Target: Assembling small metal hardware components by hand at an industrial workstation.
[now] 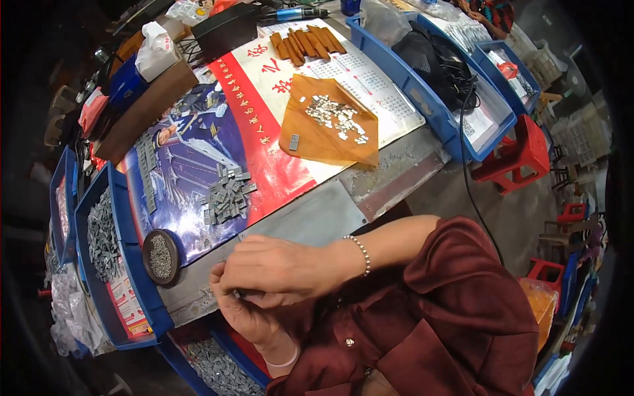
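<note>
Close together at the table's front edge are my two hands, both closed. My right hand (274,269), with a beaded bracelet at its wrist, lies over my left hand (244,321), which has a pale band at the wrist. Between them only a bit of a small dark piece (239,293) shows; the fingers cover most of it. Nearest to them stands a round dark dish (173,278) of tiny metal bits. Beyond lies a heap of small grey parts (228,196) on a glossy poster (264,171).
A brown sheet (330,155) bears small white and silvery pieces. Brown strips (307,43) lie behind it. A blue bin (140,300) of grey parts stands at left, another blue bin (429,99) at right. A black cable (464,152) hangs near a red stool (522,155).
</note>
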Action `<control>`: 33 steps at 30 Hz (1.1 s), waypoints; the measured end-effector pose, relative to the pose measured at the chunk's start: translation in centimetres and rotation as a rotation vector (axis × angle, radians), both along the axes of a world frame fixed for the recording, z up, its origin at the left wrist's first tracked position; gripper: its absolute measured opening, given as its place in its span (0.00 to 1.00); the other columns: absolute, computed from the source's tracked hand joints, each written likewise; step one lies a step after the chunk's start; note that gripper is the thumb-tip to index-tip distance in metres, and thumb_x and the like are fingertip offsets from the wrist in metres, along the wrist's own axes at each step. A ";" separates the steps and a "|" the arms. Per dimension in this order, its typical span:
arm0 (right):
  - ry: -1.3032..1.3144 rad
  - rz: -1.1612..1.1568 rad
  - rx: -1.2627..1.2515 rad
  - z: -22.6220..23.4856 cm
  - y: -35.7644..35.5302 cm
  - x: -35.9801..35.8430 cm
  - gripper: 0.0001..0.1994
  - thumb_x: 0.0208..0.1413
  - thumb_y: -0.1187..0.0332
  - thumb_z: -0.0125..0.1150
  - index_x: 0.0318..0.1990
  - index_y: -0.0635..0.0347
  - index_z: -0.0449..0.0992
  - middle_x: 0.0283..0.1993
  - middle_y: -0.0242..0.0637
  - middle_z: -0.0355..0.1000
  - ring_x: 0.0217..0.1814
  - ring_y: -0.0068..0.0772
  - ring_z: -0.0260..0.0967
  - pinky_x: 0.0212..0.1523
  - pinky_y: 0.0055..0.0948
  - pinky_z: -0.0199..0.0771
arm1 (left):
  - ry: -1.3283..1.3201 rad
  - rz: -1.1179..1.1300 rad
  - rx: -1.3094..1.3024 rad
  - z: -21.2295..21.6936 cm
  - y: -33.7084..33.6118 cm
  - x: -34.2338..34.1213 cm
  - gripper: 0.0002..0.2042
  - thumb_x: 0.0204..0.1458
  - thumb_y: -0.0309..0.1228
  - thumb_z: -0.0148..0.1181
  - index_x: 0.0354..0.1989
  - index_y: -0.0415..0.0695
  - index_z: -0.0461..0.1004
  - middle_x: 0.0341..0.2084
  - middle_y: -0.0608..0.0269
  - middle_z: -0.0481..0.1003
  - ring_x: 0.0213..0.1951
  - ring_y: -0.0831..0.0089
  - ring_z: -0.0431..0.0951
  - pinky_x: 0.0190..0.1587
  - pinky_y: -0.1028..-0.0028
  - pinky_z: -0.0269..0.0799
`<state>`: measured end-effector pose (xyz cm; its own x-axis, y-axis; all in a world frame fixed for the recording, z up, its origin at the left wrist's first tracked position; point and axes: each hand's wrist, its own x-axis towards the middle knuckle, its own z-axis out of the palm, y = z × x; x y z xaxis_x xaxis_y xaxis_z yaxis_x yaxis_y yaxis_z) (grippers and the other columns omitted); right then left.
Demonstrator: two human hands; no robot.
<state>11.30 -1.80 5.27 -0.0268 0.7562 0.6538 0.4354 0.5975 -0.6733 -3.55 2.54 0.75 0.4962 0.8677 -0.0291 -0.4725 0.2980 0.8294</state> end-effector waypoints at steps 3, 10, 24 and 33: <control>0.069 -0.074 -0.041 -0.4 -2.1 0.6 0.16 0.43 0.73 0.60 0.43 0.59 0.68 0.36 0.38 0.66 0.41 0.41 0.64 0.44 0.36 0.61 | -0.046 -0.104 0.074 1.4 -0.7 1.3 0.20 0.59 0.31 0.52 0.56 0.38 0.56 0.38 0.60 0.72 0.41 0.74 0.72 0.46 0.76 0.67; 0.271 -0.099 -0.226 -1.5 -5.5 2.7 0.17 0.46 0.77 0.63 0.46 0.62 0.70 0.37 0.37 0.70 0.38 0.36 0.69 0.39 0.30 0.71 | 0.231 -0.052 0.173 1.9 -3.0 2.9 0.19 0.58 0.26 0.53 0.55 0.38 0.55 0.33 0.55 0.76 0.28 0.79 0.71 0.32 0.83 0.66; -0.013 -0.763 -0.384 -2.0 -9.5 13.8 0.09 0.50 0.76 0.57 0.41 0.64 0.72 0.36 0.43 0.72 0.39 0.41 0.72 0.39 0.32 0.72 | 0.329 -0.246 0.152 0.8 -3.8 3.8 0.12 0.58 0.24 0.52 0.49 0.36 0.64 0.24 0.66 0.71 0.25 0.83 0.70 0.30 0.84 0.66; -0.550 -0.693 -0.457 -3.2 -7.7 19.1 0.11 0.47 0.79 0.53 0.39 0.60 0.74 0.37 0.39 0.73 0.42 0.43 0.67 0.45 0.36 0.68 | 0.421 -0.345 0.140 0.9 -3.9 4.3 0.08 0.58 0.27 0.53 0.44 0.37 0.68 0.22 0.68 0.72 0.24 0.85 0.69 0.28 0.86 0.64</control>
